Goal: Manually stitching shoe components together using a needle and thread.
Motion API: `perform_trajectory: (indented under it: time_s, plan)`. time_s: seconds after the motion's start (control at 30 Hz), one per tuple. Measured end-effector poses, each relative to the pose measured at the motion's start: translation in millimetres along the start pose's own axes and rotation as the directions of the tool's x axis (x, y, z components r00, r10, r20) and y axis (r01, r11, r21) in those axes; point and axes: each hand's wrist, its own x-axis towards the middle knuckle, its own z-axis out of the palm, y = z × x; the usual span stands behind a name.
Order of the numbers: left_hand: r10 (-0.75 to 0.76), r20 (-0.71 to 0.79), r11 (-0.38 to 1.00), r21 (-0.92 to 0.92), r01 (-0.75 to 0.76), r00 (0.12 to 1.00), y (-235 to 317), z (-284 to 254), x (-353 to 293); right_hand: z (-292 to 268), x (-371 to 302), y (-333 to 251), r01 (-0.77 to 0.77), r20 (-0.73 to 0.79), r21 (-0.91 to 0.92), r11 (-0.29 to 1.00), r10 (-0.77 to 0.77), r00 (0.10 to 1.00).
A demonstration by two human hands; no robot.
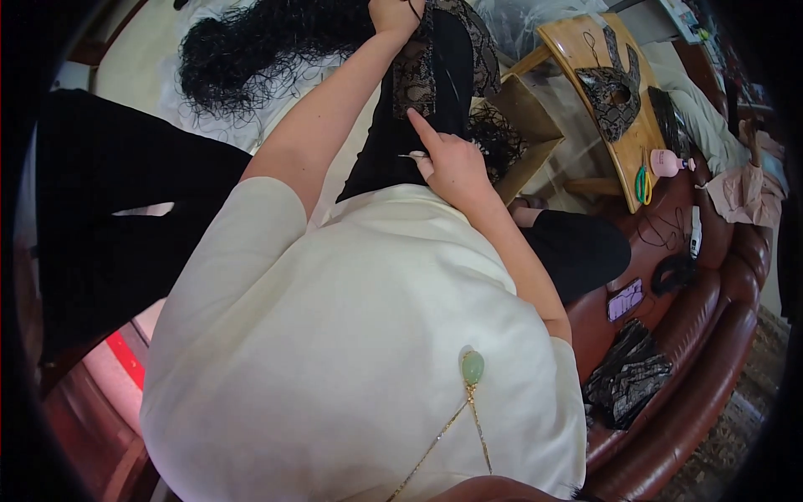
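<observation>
A snakeskin-print piece of fabric [414, 79] with black edging lies across my black-trousered lap. My left hand [393, 15], partly cut off by the top edge, is closed at the fabric's far end, where a thin black strand [414, 8] shows at its fingers. Nearer to me, my right hand [452, 163] rests over my lap with its index finger stretched out, the tip touching or just above the fabric's near edge. Its other fingers are curled, and a thin needle-like metal thing [410, 156] sticks out by the thumb.
Curly black strands [242, 58] heap at the far left. On the right, a wooden stool [577, 50] carries a snakeskin-print piece [615, 92], green-handled scissors [642, 182] and a pink bottle [669, 163]. A phone [625, 299] and crumpled dark fabric [627, 376] lie on the red-brown sofa [719, 326].
</observation>
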Motion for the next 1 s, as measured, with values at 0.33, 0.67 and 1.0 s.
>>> perform_trajectory:
  time_s: [0.33,0.67,1.0]
  plan:
    - [0.07,-0.021,0.973,-0.217,-0.072,0.997,29.1,-26.7,-13.5,0.4,-2.7,8.4,-0.03,-0.167,0.093,0.995,0.045,0.985]
    - [0.042,0.039,0.967,-0.253,-0.031,0.998,19.1,-15.6,-6.9,3.7,-7.3,20.7,-0.023,-0.173,0.105,0.994,0.041,0.984]
    - [0.241,0.219,0.914,-0.378,-0.146,0.945,95.3,-59.3,-32.3,-35.9,-35.3,26.6,-0.082,-0.167,0.648,0.758,0.246,0.955]
